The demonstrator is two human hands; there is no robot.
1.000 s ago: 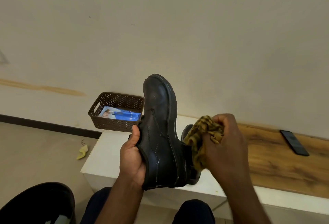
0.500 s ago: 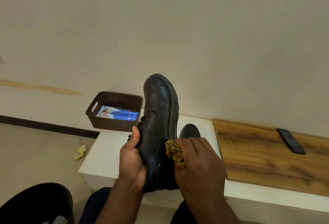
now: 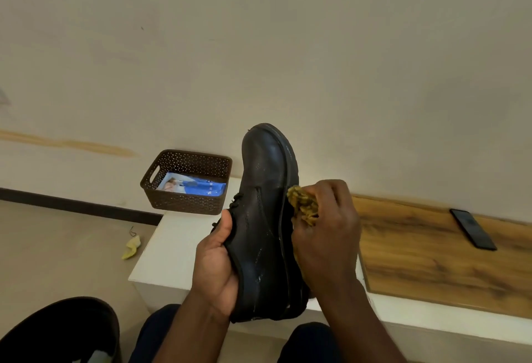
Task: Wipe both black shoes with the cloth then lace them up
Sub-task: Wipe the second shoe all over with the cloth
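A black shoe (image 3: 264, 218) stands on end in the air above the white bench, toe pointing up, its side towards me. My left hand (image 3: 216, 264) grips it at the ankle opening, thumb on the laced front. My right hand (image 3: 325, 236) holds a bunched yellow-and-brown cloth (image 3: 303, 204) and presses it against the sole edge on the shoe's right side. The second black shoe is hidden behind the held shoe and my right hand.
A brown perforated basket (image 3: 187, 182) with a blue packet stands on the white bench (image 3: 167, 250) at the back left. A wooden board (image 3: 431, 256) carries a dark phone (image 3: 472, 228) on the right. A yellow scrap (image 3: 131, 247) lies on the floor. A dark bin (image 3: 60, 331) sits bottom left.
My right hand with the cloth went down against the shoe's lower side, then slid back up along the sole edge. The left hand kept its grip and the shoe stayed upright.
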